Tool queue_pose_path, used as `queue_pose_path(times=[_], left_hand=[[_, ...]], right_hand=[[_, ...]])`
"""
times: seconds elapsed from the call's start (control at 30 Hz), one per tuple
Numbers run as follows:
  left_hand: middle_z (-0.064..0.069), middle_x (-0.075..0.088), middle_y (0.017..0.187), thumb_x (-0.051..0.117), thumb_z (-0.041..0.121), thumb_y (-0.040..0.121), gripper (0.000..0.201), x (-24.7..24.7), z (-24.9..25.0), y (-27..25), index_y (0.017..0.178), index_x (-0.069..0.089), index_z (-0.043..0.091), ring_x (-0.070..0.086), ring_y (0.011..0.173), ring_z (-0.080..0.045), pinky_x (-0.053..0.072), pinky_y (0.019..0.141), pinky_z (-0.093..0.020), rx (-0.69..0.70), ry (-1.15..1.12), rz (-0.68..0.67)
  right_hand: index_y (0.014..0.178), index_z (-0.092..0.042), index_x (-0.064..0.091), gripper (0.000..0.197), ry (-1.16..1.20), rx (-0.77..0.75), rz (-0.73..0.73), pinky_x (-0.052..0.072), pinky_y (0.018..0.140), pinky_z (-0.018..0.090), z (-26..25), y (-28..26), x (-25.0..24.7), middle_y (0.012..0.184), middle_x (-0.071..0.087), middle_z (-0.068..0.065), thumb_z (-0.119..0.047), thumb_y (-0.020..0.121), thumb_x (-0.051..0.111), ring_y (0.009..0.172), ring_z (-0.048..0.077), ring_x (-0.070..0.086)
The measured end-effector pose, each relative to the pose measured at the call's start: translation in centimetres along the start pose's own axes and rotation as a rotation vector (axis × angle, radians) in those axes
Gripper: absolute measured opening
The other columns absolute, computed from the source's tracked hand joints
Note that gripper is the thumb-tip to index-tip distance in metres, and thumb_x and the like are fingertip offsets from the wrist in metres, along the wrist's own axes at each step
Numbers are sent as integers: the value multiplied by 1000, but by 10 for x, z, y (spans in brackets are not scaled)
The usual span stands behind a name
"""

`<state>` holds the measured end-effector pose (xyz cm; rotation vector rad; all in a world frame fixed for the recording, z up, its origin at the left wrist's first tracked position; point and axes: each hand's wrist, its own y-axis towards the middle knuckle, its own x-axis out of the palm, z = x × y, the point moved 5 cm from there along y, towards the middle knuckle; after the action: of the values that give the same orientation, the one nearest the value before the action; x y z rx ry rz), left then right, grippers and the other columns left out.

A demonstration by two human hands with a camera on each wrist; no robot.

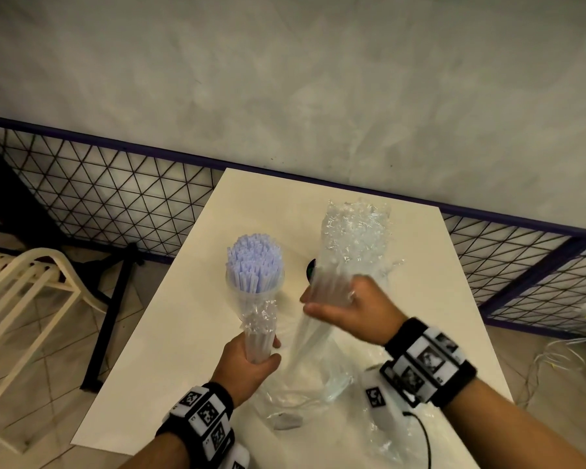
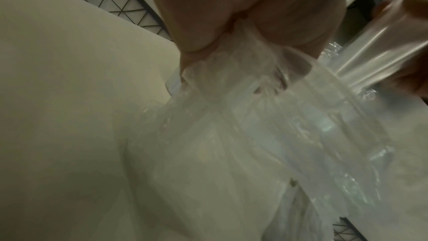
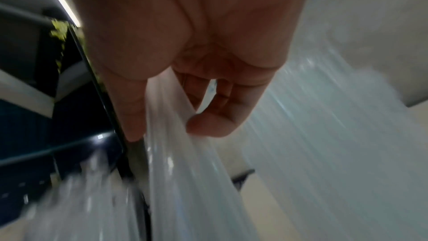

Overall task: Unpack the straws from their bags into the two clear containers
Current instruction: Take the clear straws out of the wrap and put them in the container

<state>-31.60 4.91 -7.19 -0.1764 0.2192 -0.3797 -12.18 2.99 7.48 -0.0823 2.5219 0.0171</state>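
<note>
- The left hand (image 1: 247,363) is wrapped around a bundle of straws (image 1: 253,262) near its lower end, where crumpled clear plastic (image 1: 259,319) is bunched around the stems just above the fist.
- The bundle stands upright and slightly tilted above the white table (image 1: 190,333); its pale blue-white tips fan out at the top.
- A clear round rim circles the straws partway up. It looks like a clear container (image 1: 254,287), but I cannot tell whether the straws sit in it or it stands behind them.
- The right hand (image 1: 345,313) grasps a clear plastic bag (image 1: 356,238), fingers curled into the film; the bag's crinkled upper part rises above the hand and a stretched tail runs down toward the table.
- The right-wrist view shows thumb and fingers (image 3: 208,124) pinching that film, though it is heavily motion-blurred.
- More loose clear plastic (image 1: 305,384) lies on the table between the forearms, near the front edge.
- Both wrists carry black bands with square coded markers (image 1: 203,414).
- Behind the table runs a dark wire-mesh fence (image 1: 115,194) below a grey wall; a cream slatted chair (image 1: 31,286) stands to the left on the tiled floor.
</note>
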Motion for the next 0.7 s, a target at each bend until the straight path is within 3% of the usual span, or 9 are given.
queue_pose_path(times=[0.07, 0.17, 0.2, 0.33, 0.5, 0.7], left_hand=[[1, 74, 89, 72, 24, 62, 20, 1, -1, 0, 82, 71, 23, 68, 81, -12, 49, 69, -12, -5, -6, -1], [-2, 74, 89, 72, 25, 62, 20, 2, -3, 1, 82, 70, 23, 67, 81, -17, 49, 66, -11, -2, -3, 2], [-2, 74, 89, 72, 25, 62, 20, 2, -3, 0, 82, 70, 24, 67, 81, -18, 49, 66, -11, -1, 0, 0], [-2, 73, 89, 73, 25, 63, 18, 1, -4, -1, 80, 70, 26, 66, 79, -17, 48, 63, -11, -5, 8, -5], [-3, 73, 89, 74, 18, 67, 16, 0, -2, -2, 80, 70, 26, 65, 77, -14, 48, 63, -10, 1, 23, -14], [-2, 73, 89, 75, 15, 69, 16, 0, -1, -2, 80, 70, 26, 66, 78, -14, 49, 63, -10, -4, 26, -8]], right_hand=[[96, -29, 77, 25, -15, -27, 58, 59, 66, 48, -24, 4, -30, 87, 77, 7, -48, 80, 77, 77, 34, 72], [96, -16, 77, 14, 40, -102, 140, 49, 49, 16, -59, 8, -75, 82, 76, -7, -17, 83, 77, 65, 2, 69], [96, -15, 76, 13, 34, -109, 153, 47, 48, 14, -68, 10, -89, 83, 76, -8, -15, 83, 77, 62, -2, 66], [92, -20, 76, 8, -46, -107, 222, 49, 46, 25, -78, 22, -126, 86, 76, -1, -21, 84, 77, 51, 2, 59], [89, -19, 75, 5, -86, -79, 299, 45, 47, 22, -67, 35, -144, 66, 71, -11, -21, 85, 77, 44, 5, 53], [95, -13, 75, 12, -73, -91, 309, 47, 49, 26, -57, 42, -144, 73, 72, -2, -21, 86, 76, 46, 7, 54]])
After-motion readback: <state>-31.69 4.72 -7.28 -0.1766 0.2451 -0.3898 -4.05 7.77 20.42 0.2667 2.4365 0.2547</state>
